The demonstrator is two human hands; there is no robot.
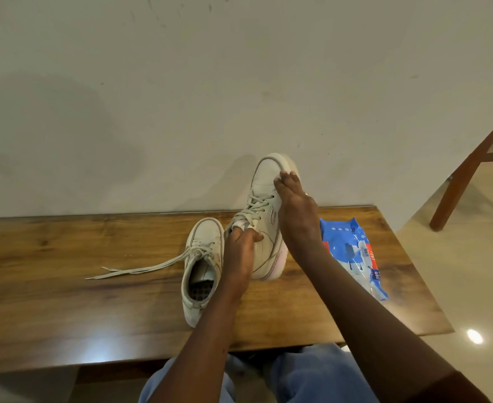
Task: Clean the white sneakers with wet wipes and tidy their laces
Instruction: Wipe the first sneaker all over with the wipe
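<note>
One white sneaker (265, 196) is tilted up on its heel on the wooden table (65, 257), with its toe pointing up towards the wall. My left hand (240, 245) grips it at the collar and tongue. My right hand (296, 207) lies along its right side, fingers stretched out and pressing on the toe cap. I cannot tell whether a wipe is under those fingers. The second white sneaker (206, 245) lies flat just left of the first, opening towards me. Its loose laces (140, 269) trail left across the table.
A blue pack of wet wipes (352, 251) lies on the table to the right of my right forearm. A pale wall rises directly behind the table. A wooden chair leg (469, 170) stands on the tiled floor at the far right. My knees are under the table's near edge.
</note>
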